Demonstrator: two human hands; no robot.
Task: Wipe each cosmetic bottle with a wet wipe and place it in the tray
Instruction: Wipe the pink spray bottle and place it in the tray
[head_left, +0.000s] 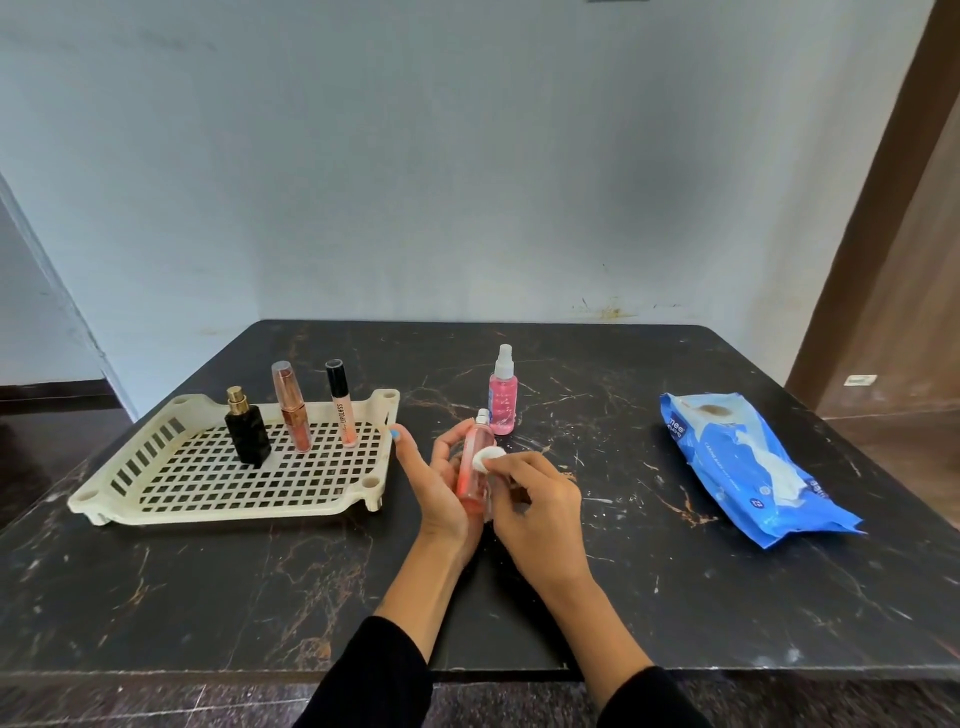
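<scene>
My left hand (439, 480) holds a slim peach spray bottle (471, 470) upright-tilted over the table's middle. My right hand (535, 499) presses a small white wad of wet wipe (488, 458) against the bottle's side. A pink spray bottle (502, 397) stands on the table just behind my hands. The cream perforated tray (208, 499) lies at the left. In it stand a black perfume bottle (247, 428), a rose-gold tube (292, 408) and a lip gloss tube with a black cap (343, 405).
A blue pack of wet wipes (748, 460) lies at the right, a wipe sticking out of its opening. The dark marble table (208, 597) ends at a near edge below my forearms. A pale wall rises behind the table.
</scene>
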